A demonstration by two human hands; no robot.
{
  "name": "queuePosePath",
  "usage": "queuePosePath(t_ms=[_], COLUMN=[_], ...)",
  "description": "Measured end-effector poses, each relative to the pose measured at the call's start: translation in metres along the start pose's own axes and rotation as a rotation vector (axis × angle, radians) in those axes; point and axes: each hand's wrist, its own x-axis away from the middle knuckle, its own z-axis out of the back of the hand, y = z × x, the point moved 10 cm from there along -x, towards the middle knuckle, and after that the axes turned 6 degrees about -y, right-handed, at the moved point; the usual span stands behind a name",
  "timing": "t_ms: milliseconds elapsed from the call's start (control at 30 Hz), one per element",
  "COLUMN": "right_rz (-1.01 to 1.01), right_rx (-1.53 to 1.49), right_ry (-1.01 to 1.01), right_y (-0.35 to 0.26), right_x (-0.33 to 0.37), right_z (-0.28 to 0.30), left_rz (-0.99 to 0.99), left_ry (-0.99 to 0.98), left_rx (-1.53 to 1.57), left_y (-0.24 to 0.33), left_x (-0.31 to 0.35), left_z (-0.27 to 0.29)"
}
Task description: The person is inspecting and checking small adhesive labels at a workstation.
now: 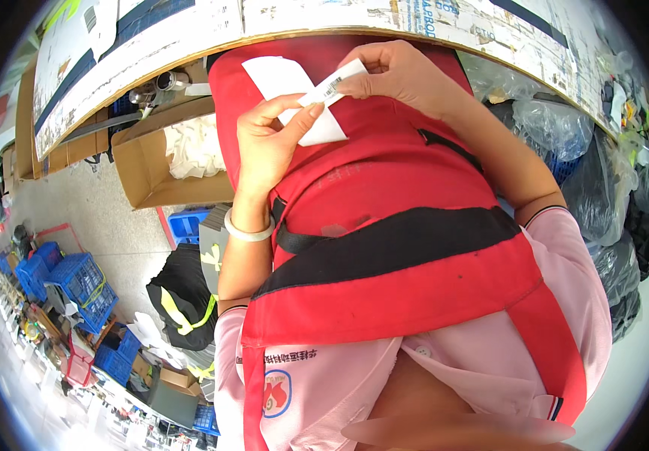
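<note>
A small white barcode label is stretched between my two hands above my lap. My left hand, with a pale bangle at the wrist, pinches its lower left end between thumb and fingers. On the upper right end, the fingers of my right hand are closed. Behind the label, a wider blank white paper strip slants across the red apron. My left fingers cover part of this strip, and I cannot tell whether they grip it too.
Ahead runs the edge of a worn white table. An open cardboard box with white scraps stands at the left, near a black bundle with yellow-green bands. Blue crates are farther left. Clear plastic bags pile up at the right.
</note>
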Motion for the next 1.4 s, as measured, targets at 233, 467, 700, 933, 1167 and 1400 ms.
queuePosePath(t_ms=[233, 467, 700, 933, 1167, 1400], right_rz=[0.725, 0.401, 0.093, 0.252, 0.400, 0.299], right_rx=[0.769, 0.663, 0.444, 0.793, 0.804, 0.884], right_ry=[0.316, 0.713, 0.998, 1.255, 0.861, 0.699], right_y=[-0.071, -0.059, 0.000, -0.023, -0.062, -0.044], right_x=[0.047, 0.074, 0.109, 0.132, 0.058, 0.035], right_z=[-0.013, 0.073, 0.262, 0.241, 0.142, 0.112], left_rz=[-0.282, -0.110, 0.037, 0.158, 0.448, 0.012], left_ry=[0.116, 0.213, 0.312, 0.401, 0.712, 0.588], left_rx=[-0.436, -0.344, -0.056, 0.407, -0.383, -0.564], left_y=[0.039, 0.022, -0.011, -0.086, -0.209, -0.089], left_x=[0.007, 0.011, 0.011, 0.026, 0.097, -0.001], left_z=[0.004, 0.022, 0.065, 0.156, 0.335, 0.223])
